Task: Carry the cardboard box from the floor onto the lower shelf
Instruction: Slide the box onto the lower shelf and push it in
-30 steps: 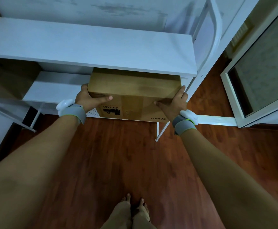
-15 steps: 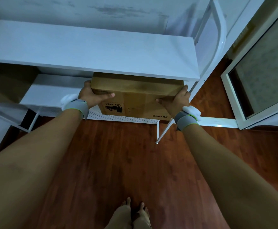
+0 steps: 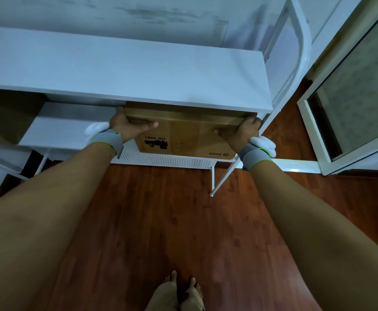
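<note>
The brown cardboard box point(image 3: 188, 135) with a black label on its front sits on the white lower shelf point(image 3: 67, 129), at the shelf's right end. Most of its top is hidden under the white upper shelf point(image 3: 125, 72). My left hand point(image 3: 127, 125) grips the box's left front corner, thumb lying across the front face. My right hand point(image 3: 242, 131) holds the right front corner, close to the shelf's white metal frame point(image 3: 228, 173). Both wrists wear grey bands.
A second cardboard box point(image 3: 4, 117) stands on the lower shelf at the far left. A white perforated panel point(image 3: 165, 161) runs below the shelf edge. A white-framed door point(image 3: 349, 104) is to the right. Dark wooden floor point(image 3: 172, 221) and my bare feet point(image 3: 179, 295) lie below.
The box has slid further back under the upper shelf, and both hands have followed it inward. Less of its top shows now.
</note>
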`<state>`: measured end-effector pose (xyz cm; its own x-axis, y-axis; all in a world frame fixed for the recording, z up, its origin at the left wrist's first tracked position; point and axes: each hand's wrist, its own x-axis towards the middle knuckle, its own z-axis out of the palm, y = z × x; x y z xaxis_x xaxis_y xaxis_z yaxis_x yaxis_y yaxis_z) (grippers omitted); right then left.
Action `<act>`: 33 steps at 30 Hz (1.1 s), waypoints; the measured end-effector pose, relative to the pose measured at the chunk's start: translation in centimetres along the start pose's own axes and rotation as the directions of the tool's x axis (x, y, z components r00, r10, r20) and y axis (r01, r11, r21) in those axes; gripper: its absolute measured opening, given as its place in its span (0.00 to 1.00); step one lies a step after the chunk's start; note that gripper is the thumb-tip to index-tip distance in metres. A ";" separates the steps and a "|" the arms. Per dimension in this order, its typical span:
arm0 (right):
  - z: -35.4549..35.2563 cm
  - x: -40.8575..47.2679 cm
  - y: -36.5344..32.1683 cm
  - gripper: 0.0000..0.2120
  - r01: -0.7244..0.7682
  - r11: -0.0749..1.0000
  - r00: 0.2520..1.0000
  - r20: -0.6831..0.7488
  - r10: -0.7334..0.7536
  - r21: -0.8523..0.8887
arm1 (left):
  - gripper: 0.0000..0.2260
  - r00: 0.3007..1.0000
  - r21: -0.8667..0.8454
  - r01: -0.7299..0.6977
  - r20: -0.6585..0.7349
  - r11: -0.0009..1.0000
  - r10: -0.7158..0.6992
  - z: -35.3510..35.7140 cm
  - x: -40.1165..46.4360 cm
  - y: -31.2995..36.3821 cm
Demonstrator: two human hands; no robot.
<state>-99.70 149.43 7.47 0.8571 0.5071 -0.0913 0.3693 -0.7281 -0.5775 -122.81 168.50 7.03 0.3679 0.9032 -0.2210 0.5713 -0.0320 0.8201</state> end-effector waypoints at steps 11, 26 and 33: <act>0.4 0.2 0.0 0.51 -0.029 0.998 1.000 -0.010 0.028 -0.055 | 0.58 0.998 -0.023 0.029 0.064 0.999 -0.027 -0.5 1.0 -0.1; -0.3 -2.9 -1.0 0.36 -0.087 0.994 0.988 -0.126 0.094 0.060 | 0.47 0.996 0.008 0.090 -0.026 0.996 -0.090 -0.1 -2.5 1.1; -1.9 -5.4 -0.2 0.24 -0.037 0.999 0.996 -0.078 0.039 0.032 | 0.46 0.988 0.145 0.152 0.010 0.978 -0.155 -0.7 -5.5 2.2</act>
<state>-103.71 145.98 9.60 0.8962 0.4407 -0.0508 0.3255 -0.7311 -0.5997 -124.10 163.79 10.39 0.2818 0.8931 -0.3507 0.7207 0.0443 0.6918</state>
